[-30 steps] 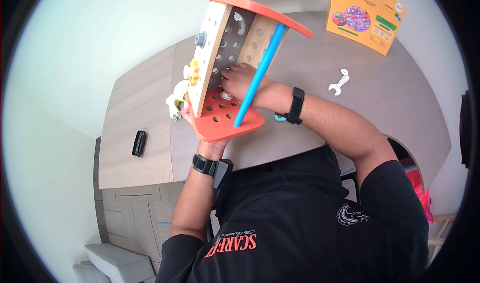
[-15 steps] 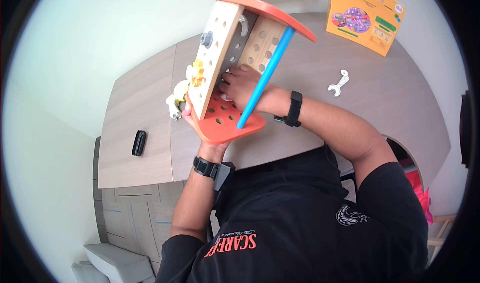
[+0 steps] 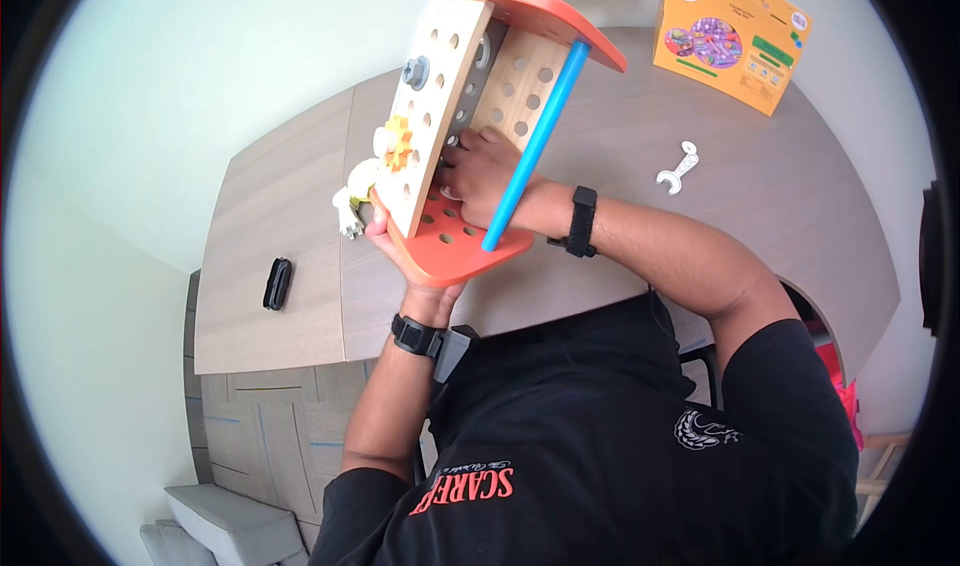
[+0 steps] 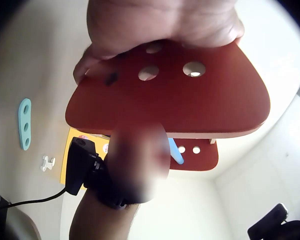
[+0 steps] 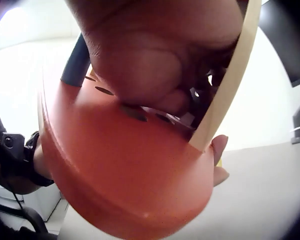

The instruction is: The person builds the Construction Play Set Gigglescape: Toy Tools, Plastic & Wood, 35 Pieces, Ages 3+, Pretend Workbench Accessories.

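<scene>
A toy toolbox with wooden pegboard sides [image 3: 425, 116], orange ends and a blue rod [image 3: 540, 141] is held up tilted above the table. My left hand [image 4: 160, 22] grips its lower orange end [image 3: 440, 261] from underneath, thumb beside the wooden side. My right hand [image 3: 485, 171] reaches inside past the rod, its fingers bent against the grey inner panel [image 3: 465, 116]. A white piece [image 3: 450, 194] shows below those fingers; I cannot tell whether they pinch anything. On the outer side sit a grey bolt [image 3: 415, 72] and a yellow gear [image 3: 398, 144].
A white toy wrench [image 3: 677, 169] lies on the table at right, before a yellow box [image 3: 730, 46]. White pieces [image 3: 347, 216] lie left of the toolbox, and a black case [image 3: 278, 284] farther left. A teal strip with holes [image 4: 25, 125] shows in the left wrist view.
The toolbox has turned slightly, so its outer wooden side with bolt and gear shows more. My right hand stays inside it; the left keeps its grip on the lower end.
</scene>
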The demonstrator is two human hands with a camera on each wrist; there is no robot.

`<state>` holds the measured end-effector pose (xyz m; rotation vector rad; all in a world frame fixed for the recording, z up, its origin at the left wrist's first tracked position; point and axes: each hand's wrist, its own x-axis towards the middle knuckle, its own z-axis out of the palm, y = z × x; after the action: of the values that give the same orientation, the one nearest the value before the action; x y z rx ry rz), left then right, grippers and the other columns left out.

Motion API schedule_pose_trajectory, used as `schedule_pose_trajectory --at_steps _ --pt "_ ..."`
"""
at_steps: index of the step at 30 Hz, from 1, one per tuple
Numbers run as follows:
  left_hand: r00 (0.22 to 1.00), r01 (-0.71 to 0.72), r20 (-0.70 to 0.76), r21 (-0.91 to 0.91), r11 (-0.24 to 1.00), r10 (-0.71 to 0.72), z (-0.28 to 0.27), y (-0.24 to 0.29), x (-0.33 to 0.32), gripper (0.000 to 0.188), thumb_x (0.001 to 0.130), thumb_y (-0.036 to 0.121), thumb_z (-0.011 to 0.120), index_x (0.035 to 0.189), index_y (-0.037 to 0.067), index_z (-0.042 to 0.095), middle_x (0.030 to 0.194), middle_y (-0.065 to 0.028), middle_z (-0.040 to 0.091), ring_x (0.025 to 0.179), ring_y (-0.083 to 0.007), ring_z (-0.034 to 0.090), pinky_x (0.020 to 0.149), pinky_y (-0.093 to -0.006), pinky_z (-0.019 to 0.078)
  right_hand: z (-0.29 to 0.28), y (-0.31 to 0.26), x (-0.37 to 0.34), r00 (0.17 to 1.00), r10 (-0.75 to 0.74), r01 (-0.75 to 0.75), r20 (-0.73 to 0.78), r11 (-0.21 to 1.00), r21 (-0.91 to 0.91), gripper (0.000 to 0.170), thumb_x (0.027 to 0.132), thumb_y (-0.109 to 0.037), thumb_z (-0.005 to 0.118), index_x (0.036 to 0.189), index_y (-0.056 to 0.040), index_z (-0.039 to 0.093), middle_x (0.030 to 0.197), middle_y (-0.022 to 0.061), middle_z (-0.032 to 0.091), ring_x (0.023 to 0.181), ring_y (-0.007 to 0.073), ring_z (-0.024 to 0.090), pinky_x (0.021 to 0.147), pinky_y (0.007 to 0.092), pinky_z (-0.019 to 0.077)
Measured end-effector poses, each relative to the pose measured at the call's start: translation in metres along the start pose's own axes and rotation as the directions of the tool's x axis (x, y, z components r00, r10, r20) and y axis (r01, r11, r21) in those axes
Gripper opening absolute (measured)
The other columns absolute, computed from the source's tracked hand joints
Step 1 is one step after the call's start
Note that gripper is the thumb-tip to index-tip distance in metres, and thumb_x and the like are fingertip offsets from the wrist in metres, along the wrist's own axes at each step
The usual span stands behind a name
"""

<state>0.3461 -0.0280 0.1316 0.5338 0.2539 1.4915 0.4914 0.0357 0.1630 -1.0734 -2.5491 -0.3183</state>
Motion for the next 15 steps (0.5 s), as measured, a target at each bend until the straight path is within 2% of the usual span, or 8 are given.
schedule_pose_trajectory --at_steps 1,4,7,8,9,11,12,15 --pt "1.0 -0.007 -0.002 0.002 1.0 0.007 -0.003 -0.001 -0.001 0.077 0.097 0.064 0.044 0.156 0.014 0.048 0.147 -0.0095 0.058 0.129 -0.0278 0.058 0.114 -0.0475 0.0478 -0.002 -0.001 -0.002 1.0 -0.003 0.003 -0.002 1.0 -0.002 0.024 0.084 -0.025 0.069 0.104 -0.018 0.08 0.111 -0.0017 0.069 0.115 0.0228 0.057 0.096 0.0357 0.0415" --pt "1.0 0.005 0.023 -0.044 0.999 -0.004 -0.007 -0.003 0.004 0.078 0.097 0.064 0.042 0.156 0.013 0.047 0.146 -0.0096 0.059 0.128 -0.0278 0.058 0.114 -0.0472 0.0477 -0.012 -0.002 -0.005 0.992 0.019 -0.021 0.126 1.0 0.014 0.033 0.09 -0.03 0.067 0.118 -0.0159 0.078 0.124 0.0055 0.069 0.127 0.0258 0.056 0.111 0.0417 0.0391" --pt "1.0 -0.023 -0.01 -0.012 1.0 0.023 0.013 0.0 0.002 0.081 0.096 0.065 0.042 0.158 0.013 0.045 0.147 -0.0111 0.059 0.129 -0.0289 0.058 0.112 -0.0475 0.0498 -0.011 -0.004 -0.017 0.992 -0.085 0.061 -0.098 0.972 -0.226 0.033 0.096 -0.027 0.062 0.122 -0.0144 0.076 0.128 0.0072 0.068 0.132 0.0266 0.054 0.119 0.0483 0.0349" --pt "0.999 -0.045 -0.027 0.018 0.999 0.046 0.021 0.0 0.001 0.083 0.095 0.065 0.042 0.159 0.013 0.044 0.148 -0.0118 0.058 0.13 -0.0294 0.059 0.111 -0.0477 0.0509 -0.014 -0.002 -0.023 0.978 -0.12 0.081 -0.169 0.972 -0.219 0.032 0.1 -0.025 0.057 0.124 -0.0106 0.074 0.134 0.0081 0.065 0.138 0.028 0.052 0.128 0.0556 0.0261" --pt "0.995 -0.003 0.096 -0.05 0.999 0.008 0.018 0.001 0.003 0.086 0.093 0.066 0.045 0.16 0.013 0.043 0.149 -0.0126 0.057 0.13 -0.0304 0.059 0.11 -0.0478 0.0522 -0.018 0.0 -0.028 0.971 -0.124 0.077 -0.203 0.971 -0.225 0.032 0.1 -0.024 0.057 0.124 -0.0092 0.074 0.136 0.0089 0.064 0.139 0.0289 0.051 0.129 0.057 0.0243" --pt "0.939 0.112 0.34 -0.163 0.98 -0.051 0.014 0.007 0.007 0.094 0.088 0.067 0.051 0.162 0.011 0.04 0.153 -0.0141 0.055 0.132 -0.0323 0.059 0.107 -0.0482 0.0549 -0.026 0.007 -0.038 0.956 -0.129 0.066 -0.265 0.97 -0.233 0.032 0.1 -0.023 0.058 0.123 -0.0065 0.073 0.14 0.0104 0.062 0.143 0.0307 0.049 0.131 0.0598 0.0205" --pt "0.949 0.086 0.312 -0.135 0.987 -0.04 0.015 0.008 0.008 0.097 0.085 0.066 0.054 0.163 0.011 0.038 0.154 -0.0152 0.054 0.133 -0.0336 0.059 0.107 -0.0482 0.0559 -0.027 0.012 -0.046 0.941 -0.159 0.081 -0.299 0.963 -0.255 0.032 0.1 -0.022 0.059 0.123 -0.0036 0.072 0.143 0.0134 0.061 0.146 0.033 0.047 0.132 0.0579 0.0224" --pt "0.968 -0.007 0.252 -0.02 1.0 0.011 0.029 0.015 0.006 0.106 0.077 0.063 0.062 0.165 0.01 0.034 0.157 -0.0178 0.05 0.136 -0.0366 0.058 0.107 -0.0492 0.0574 -0.04 0.012 -0.085 0.932 -0.09 0.065 -0.352 0.995 -0.082 0.033 0.098 -0.023 0.065 0.122 -0.0014 0.071 0.138 0.015 0.064 0.148 0.0356 0.046 0.13 0.0531 0.0295"
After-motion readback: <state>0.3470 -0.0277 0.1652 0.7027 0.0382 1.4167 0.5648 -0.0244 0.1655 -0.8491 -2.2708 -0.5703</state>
